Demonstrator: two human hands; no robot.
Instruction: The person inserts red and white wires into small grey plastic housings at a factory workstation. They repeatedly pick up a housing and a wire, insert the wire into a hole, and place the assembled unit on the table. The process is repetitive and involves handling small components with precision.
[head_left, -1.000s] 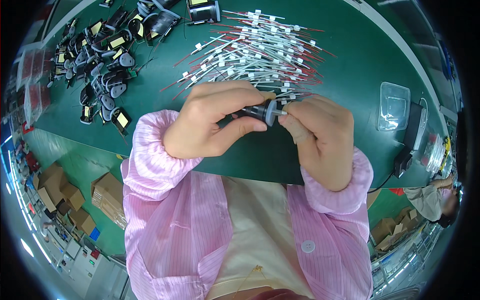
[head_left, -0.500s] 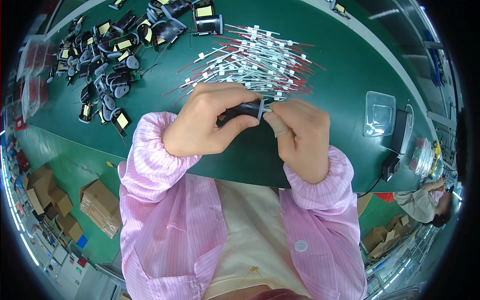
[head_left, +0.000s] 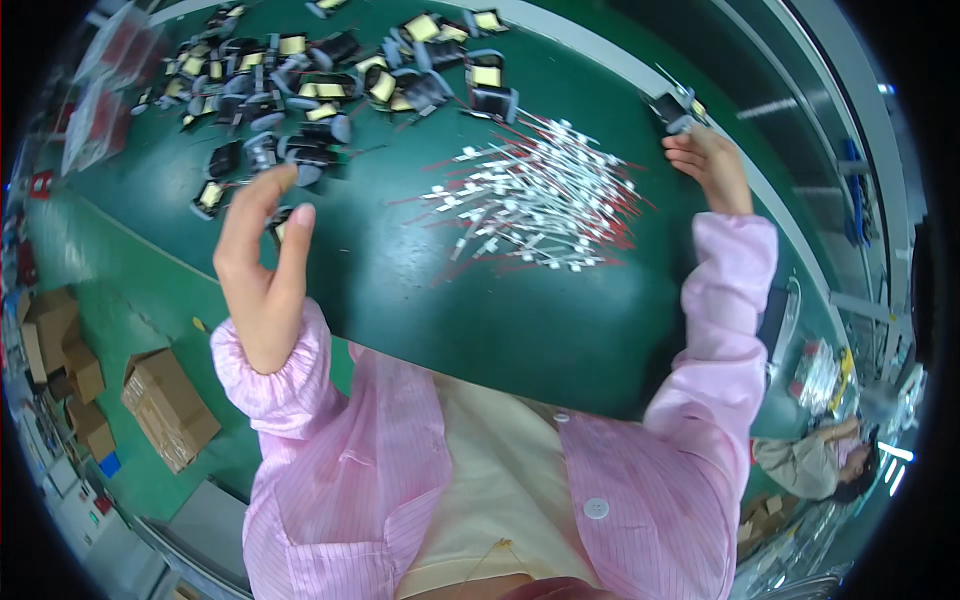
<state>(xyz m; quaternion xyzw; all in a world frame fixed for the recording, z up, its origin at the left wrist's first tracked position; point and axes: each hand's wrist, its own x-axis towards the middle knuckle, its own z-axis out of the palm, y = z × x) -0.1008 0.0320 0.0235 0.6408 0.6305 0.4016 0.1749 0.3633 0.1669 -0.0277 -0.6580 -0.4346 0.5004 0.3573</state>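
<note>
The left grip (head_left: 258, 258) gapes wide, a black part (head_left: 279, 226) showing between thumb and forefinger at one o'clock, while from here I can't tell whether the right grip (head_left: 715, 168) holds the black-and-grey piece (head_left: 669, 109) at its eleven o'clock

- Bench (head_left: 480, 325) lit brightly overall; soft pale sheen on its left half.
- Top darker at the bench's near right, beside the sleeve (head_left: 705, 340).
- Tube lights (head_left: 897, 453) blown white, beyond the bench's right edge.
- Wire pile (head_left: 560, 195) and dark parts (head_left: 320, 90) on the bench smeared, fine detail lost.
- Bench's far edge bowed by fisheye; black vignette well outside it.
</note>
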